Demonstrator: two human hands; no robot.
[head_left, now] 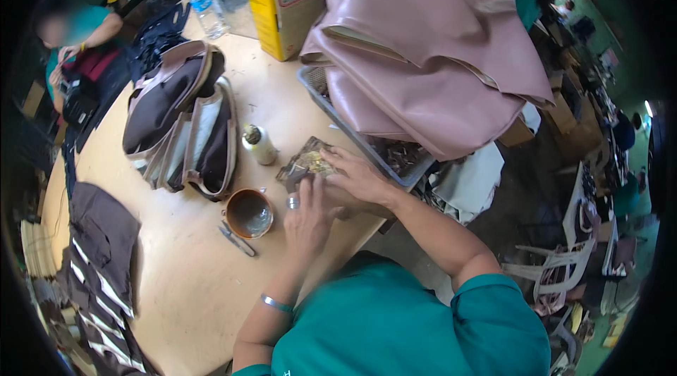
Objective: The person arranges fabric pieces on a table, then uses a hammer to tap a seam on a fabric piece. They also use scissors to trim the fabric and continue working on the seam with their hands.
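My left hand is bent at the fingers around something small and dark that I cannot make out, partly blurred over a crusted board. My right hand lies on that board's right part with its fingers extended. Left of my hands are an orange-brown cup with murky contents and a slim metal tool. A white bottle with a grimy top stands just behind the cup. Brown material under my hands is mostly hidden.
A grey crate holds pink leather. Stitched dark pieces and flat dark panels lie leftward on the table. A yellow tin and water bottle stand behind. Co-workers work nearby; plastic chairs are rightward.
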